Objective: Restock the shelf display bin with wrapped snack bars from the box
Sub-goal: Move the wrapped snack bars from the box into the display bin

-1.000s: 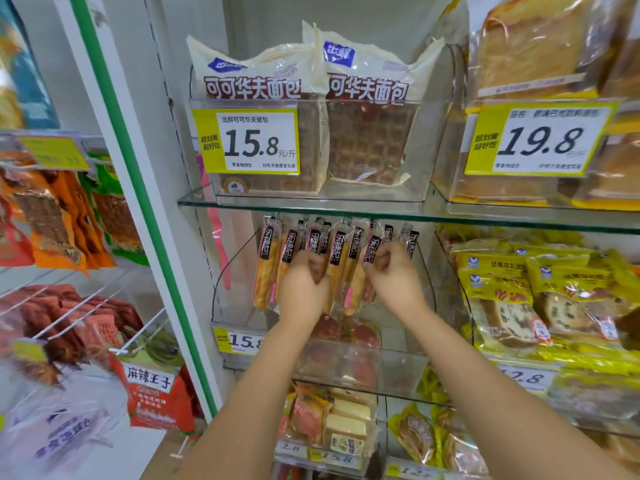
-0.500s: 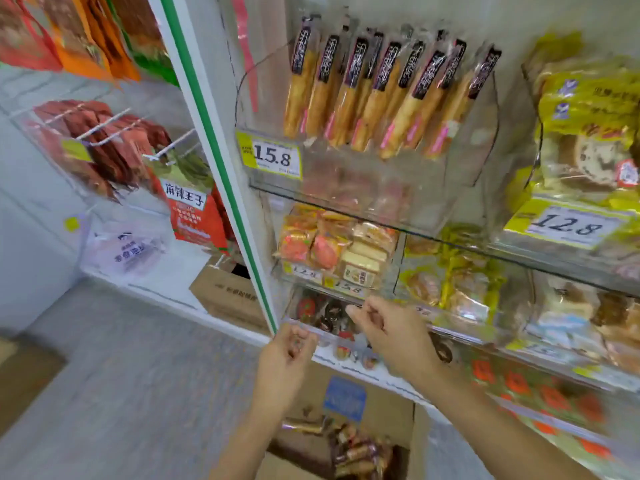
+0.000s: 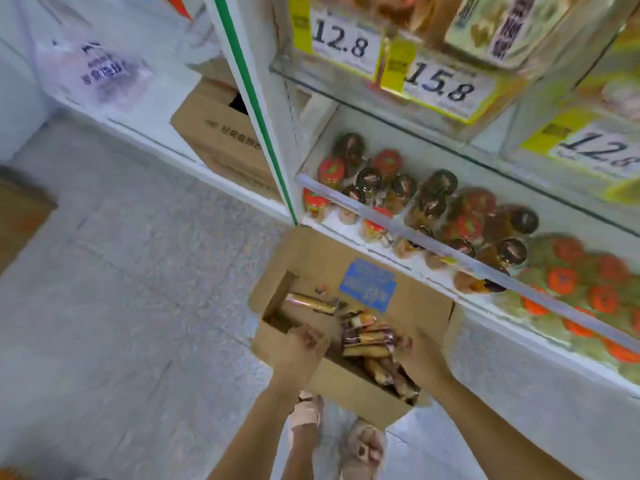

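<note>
An open cardboard box [image 3: 349, 386] with a blue label stands on the floor in front of the shelving. Inside lies a heap of wrapped snack bars [image 3: 367, 337], and one single bar [image 3: 311, 301] lies apart at the far left. My left hand [image 3: 304, 344] is down in the box's left part, fingers curled, beside the heap. My right hand [image 3: 419, 358] rests against the heap's right side. The backs of both hands face me, so whatever the fingers hold is hidden. The display bin is out of view above.
The bottom shelf just behind the box holds several small round-lidded cups [image 3: 433, 199] behind a clear rail [image 3: 450, 251]. A white upright with a green stripe [image 3: 256, 109] rises at the box's left. A second cardboard box [image 3: 221, 133] sits under the left shelving. My sandalled feet [image 3: 360, 448] stand by the box.
My view has swung down from the display bin to the floor box. Both hands have dropped from the bars in the bin, past the lower shelves, into the box.
</note>
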### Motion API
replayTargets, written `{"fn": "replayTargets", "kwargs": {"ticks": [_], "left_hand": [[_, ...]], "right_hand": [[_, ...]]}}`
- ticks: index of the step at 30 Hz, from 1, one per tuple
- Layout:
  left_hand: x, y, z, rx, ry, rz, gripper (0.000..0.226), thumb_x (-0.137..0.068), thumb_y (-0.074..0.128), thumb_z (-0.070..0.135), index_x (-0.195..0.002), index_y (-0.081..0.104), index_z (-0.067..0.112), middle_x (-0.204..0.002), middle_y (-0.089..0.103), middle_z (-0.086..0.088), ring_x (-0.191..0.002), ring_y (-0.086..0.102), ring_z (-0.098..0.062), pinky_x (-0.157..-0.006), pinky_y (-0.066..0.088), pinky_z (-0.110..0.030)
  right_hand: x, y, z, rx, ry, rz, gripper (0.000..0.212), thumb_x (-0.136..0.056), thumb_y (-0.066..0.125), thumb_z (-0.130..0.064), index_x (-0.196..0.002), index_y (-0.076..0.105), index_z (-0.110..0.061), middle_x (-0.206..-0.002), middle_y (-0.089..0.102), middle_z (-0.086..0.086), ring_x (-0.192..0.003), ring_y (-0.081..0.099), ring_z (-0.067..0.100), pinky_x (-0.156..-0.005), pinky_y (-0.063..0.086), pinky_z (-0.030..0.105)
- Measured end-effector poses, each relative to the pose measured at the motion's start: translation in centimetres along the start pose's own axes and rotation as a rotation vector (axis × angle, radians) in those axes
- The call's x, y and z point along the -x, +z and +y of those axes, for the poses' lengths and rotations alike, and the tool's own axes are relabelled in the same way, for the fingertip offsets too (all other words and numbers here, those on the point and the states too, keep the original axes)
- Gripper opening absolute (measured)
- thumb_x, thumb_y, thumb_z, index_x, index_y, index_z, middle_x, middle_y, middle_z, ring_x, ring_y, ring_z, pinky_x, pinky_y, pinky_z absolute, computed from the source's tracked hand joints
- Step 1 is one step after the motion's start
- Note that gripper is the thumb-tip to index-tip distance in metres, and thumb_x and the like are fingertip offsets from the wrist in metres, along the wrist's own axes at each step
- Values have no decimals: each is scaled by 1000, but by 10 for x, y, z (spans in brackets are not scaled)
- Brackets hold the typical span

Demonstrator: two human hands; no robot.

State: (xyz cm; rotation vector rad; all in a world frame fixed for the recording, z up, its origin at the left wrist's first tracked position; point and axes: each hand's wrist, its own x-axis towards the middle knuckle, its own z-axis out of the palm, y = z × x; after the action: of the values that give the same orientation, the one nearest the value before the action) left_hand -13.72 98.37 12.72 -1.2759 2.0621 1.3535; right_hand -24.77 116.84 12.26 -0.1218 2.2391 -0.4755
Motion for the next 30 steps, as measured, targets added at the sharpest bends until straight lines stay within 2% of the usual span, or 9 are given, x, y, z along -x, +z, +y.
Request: {"fn": "replayTargets", "kwargs": {"ticks": [3,6,8,10,12,15,19,25,30], "left_hand": [[-33,39,-26,-18,-55,-58,14,-85,66,27,-84,61,13,-85,61,1,-87,58,-16,-67,36,-23],[-65,79,-57,-33,-101,-151,28,-85,66,27,-110,62,13,-113,65,-2,-105,59,-16,-75,38,-17],[-87,103,-74,-77,-105,-209,37,-85,64,28,-120,58,17,-122,61,-2,-112,57,-17,-85,39,-20],[-110,126,-89,-153,-117,-271,42,-85,60,28,-126,54,19,-126,59,-2,-115,55,-18,-89,40,-22],[-132,148,-104,-241,-133,-321,41,-88,55,25,-128,52,18,-128,58,-4,-119,53,-21,-95,42,-26],[-164,178,-122,-384,-110,-368,35,-92,47,18,-126,54,14,-128,58,-7,-121,51,-23,-98,41,-29],[-203,216,-140,-489,-82,-420,26,-91,46,13,-113,60,12,-115,65,-10,-108,59,-27,-88,47,-32],[-237,251,-157,-600,-124,-572,33,-88,58,12,-121,55,6,-121,61,-12,-112,58,-27,-88,47,-31],[-243,263,-162,-695,-137,-624,43,-88,62,21,-126,49,5,-123,58,-12,-114,56,-28,-90,47,-32]], "right_hand": [[-33,43,49,35,73,-86,23,-82,57,-38,-93,49,-20,-81,54,0,-68,52,14,-53,36,17],[-60,72,76,29,100,-136,39,-90,57,-35,-119,45,-13,-89,56,0,-73,51,15,-55,38,22],[-80,91,88,42,51,-165,29,-92,55,-33,-113,54,-14,-83,57,-6,-75,55,14,-63,44,23],[-103,111,95,103,-17,-162,25,-93,54,-33,-113,60,-20,-78,55,-17,-73,54,5,-62,41,11],[-130,136,107,177,-71,-192,33,-93,53,-34,-124,55,-24,-106,64,-10,-94,59,5,-78,44,11],[-168,164,115,397,-105,-255,56,-94,51,-23,-146,31,-16,-154,27,3,-139,31,18,-111,27,25],[-212,190,128,536,-111,-289,68,-91,53,-12,-149,20,-14,-157,15,3,-145,14,22,-115,23,34],[-238,212,160,688,-87,-221,75,-91,55,-26,-151,11,-15,-157,12,6,-145,12,26,-118,10,36],[-244,206,170,767,-82,-232,58,-87,58,-24,-139,34,-12,-145,31,10,-134,33,27,-108,33,41]]}}
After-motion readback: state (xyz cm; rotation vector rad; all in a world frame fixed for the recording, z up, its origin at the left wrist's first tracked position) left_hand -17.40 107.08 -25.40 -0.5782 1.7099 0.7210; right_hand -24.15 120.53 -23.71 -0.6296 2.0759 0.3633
